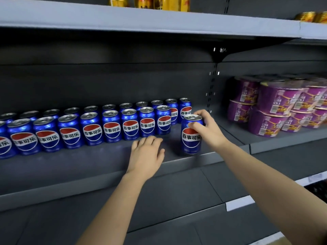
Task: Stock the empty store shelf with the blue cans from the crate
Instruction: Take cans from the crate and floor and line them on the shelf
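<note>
- Gripped a blue can (pixel 191 140) near its top w/ R hand (pixel 207 128) — fingers and thumb curled round the rim end.
- Held it upright at the front of the shelf (pixel 106 161), just rt of the rows; couldn't tell whether the base touched.
- Had L hand (pixel 146 154) palm-down over the shelf, fingers straight and close together, tips just short of the front row (pixel 92 129).
- Counted two rows of blue cans, labels out: front row, then back row (pixel 141 104) nearer the rear panel.
- Saw a gap betw. front row's rt end and the held can; back row ran further rt, behind it.
- Found the rt side bounded by a slotted upright (pixel 212 85), w/ stacked purple bowls (pixel 276 110) in the next bay.
- Noted upper shelf (pixel 141 18) overhead w/ gold cans (pixel 159 3).
- Noted lower shelf (pixel 177 191) w/ white tag strip (pixel 238 203).
</note>
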